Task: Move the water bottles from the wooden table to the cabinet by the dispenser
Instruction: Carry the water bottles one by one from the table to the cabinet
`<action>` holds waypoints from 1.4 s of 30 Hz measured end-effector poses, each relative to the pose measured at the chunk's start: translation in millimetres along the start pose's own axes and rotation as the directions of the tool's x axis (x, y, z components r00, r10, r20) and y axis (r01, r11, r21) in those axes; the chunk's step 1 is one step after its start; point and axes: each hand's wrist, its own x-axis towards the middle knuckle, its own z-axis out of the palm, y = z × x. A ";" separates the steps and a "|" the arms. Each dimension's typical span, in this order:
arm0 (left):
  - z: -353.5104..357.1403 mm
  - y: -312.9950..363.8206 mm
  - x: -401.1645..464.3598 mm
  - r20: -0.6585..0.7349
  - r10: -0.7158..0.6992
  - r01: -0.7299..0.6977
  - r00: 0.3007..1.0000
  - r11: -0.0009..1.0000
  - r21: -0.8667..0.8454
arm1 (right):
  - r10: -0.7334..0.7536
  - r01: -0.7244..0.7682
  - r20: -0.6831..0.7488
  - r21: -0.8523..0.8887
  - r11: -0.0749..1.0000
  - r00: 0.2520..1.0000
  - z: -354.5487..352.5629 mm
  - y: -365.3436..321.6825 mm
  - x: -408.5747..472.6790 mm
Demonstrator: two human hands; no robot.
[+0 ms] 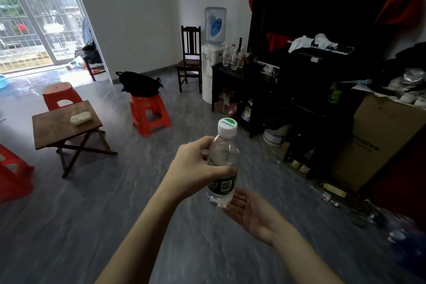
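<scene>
Gripping the water bottle (222,163) around its middle, left hand (196,168) holds it upright in mid-air over the floor. Right hand (250,211) lies open, palm up, just beneath the base. Wooden table (62,125) far left; cabinet (227,80) beside dispenser (213,53) ahead, bottles (233,57) on top.

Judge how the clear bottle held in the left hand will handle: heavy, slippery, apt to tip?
The water bottle looks full, so probably fairly heavy for its size. Its thin clear plastic may flex where the left hand wraps it. Tall and narrow, it could tip if set down carelessly; the right hand hovers open below.
</scene>
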 end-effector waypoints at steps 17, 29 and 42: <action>37.8 -37.7 253.8 -0.017 -0.009 0.010 1.000 0.998 0.056 | 0.039 -0.038 0.020 -0.016 0.999 0.999 -21.0 -191.3 191.5; -8.0 -110.2 474.7 -0.008 0.018 -0.017 1.000 0.996 0.093 | 0.041 -0.041 -0.030 0.000 0.999 0.999 42.9 -312.0 390.8; -17.8 -168.9 674.6 0.049 -0.006 0.002 0.999 0.997 0.075 | 0.064 -0.061 -0.049 0.049 0.997 0.997 55.8 -424.3 551.0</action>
